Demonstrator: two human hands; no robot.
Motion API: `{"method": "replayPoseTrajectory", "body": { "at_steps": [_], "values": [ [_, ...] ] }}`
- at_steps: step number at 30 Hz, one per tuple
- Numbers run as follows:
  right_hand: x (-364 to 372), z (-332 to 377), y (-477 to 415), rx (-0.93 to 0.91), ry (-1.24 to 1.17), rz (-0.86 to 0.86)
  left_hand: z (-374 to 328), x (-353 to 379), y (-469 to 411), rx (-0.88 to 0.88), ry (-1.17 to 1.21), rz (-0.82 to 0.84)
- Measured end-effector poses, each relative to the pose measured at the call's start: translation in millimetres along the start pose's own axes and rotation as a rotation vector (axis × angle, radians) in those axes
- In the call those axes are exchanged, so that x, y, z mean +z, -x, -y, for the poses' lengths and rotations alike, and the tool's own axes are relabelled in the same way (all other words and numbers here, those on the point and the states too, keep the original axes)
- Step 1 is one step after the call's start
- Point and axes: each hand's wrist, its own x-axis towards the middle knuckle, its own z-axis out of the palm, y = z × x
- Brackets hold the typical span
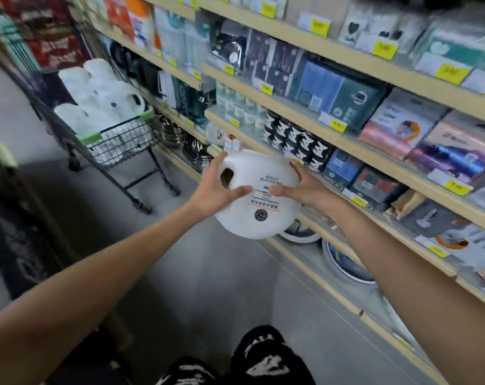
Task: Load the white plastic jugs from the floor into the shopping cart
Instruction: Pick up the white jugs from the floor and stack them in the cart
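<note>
While held mid-air beside the shelves [291, 107], gripping the white plastic jug [258, 201] from both sides: left hand [216, 195] by the handle hole, right hand [308, 187] opposite, fingers [235, 191] curled on. Lies neck away, base toward body. Probably needs swinging up-left into the shopping cart [89, 138], nearer the left hand.

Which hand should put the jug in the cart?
Probably the left hand. Both hands hold the white jug, but the left grips it beside the handle hole, on the side nearer the shopping cart. The right hand is on the far side.
</note>
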Motion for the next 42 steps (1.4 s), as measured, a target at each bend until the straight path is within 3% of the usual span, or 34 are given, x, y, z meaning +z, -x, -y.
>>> {"method": "replayPoseTrajectory", "body": {
  "at_steps": [21,28,35,42],
  "values": [
    [240,180,-414,-0.116,0.039,0.390,122,-354,-212,-0.198,-0.008,-0.377],
    [333,253,-508,-0.068,0.152,0.623,160,-467,-235,-0.258,0.044,-0.514],
    [430,293,-581,0.005,0.227,0.710,214,-585,-269,-0.283,-0.015,-0.424],
    [516,314,-641,-0.040,0.183,0.479,259,-701,-330,-0.371,-0.003,-0.252]
  ]
}}
